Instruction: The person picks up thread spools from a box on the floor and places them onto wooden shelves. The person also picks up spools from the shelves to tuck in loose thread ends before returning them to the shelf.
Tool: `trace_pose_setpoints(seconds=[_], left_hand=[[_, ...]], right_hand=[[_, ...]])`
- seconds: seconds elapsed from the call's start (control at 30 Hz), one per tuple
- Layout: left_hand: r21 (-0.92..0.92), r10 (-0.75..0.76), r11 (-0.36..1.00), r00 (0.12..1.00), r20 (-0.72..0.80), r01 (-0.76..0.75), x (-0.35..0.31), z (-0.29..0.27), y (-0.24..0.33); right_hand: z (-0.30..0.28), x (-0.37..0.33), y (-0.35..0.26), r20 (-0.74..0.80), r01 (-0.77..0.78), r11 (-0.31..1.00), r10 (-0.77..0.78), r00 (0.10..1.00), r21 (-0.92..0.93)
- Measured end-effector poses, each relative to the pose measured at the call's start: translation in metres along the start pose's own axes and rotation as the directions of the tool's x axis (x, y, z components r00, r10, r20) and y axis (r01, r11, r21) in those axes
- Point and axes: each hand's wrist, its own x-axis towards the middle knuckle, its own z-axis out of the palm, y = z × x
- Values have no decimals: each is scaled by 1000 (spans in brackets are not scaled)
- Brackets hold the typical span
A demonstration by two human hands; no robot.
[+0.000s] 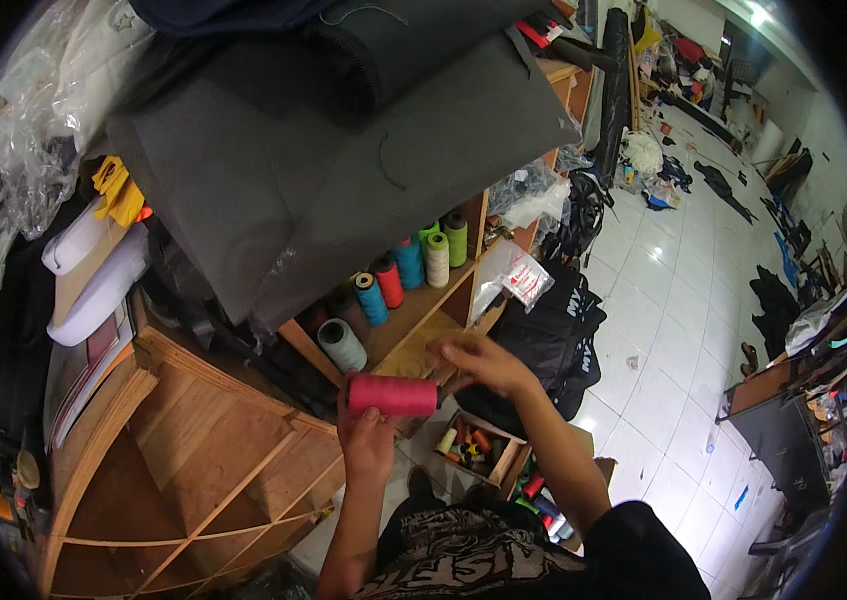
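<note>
Left hand [368,447] wraps pink spool [395,396], likely for steadiness; right hand [480,362] bent nearby, cannot tell if pinching; grey spool [343,346] near shelf's [411,312] front edge, likely for easy reach

Pink thread spool [393,395], smooth, faintly lustrous; curved rack [168,420] in bare-looking wood, low sheen; dark sheet [313,180], matt, cloth-like; clear wrapping [18,125] in crinkled, glossy plastic; floor tiles [643,350], smooth, highly polished; black shirt [483,560], soft matt cloth.
</note>
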Motion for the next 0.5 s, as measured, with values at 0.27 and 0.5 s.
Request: trace_pose_setpoints(seconds=[0.27,0.5], left_hand=[[186,-294,939,956,-5,290,20,8,-24],[719,112,667,980,166,-198,53,23,-46]], right_hand=[[13,-38,-8,-310,165,970,-215,926,-178],[-7,11,-67,-222,92,663,-373,901,-743]])
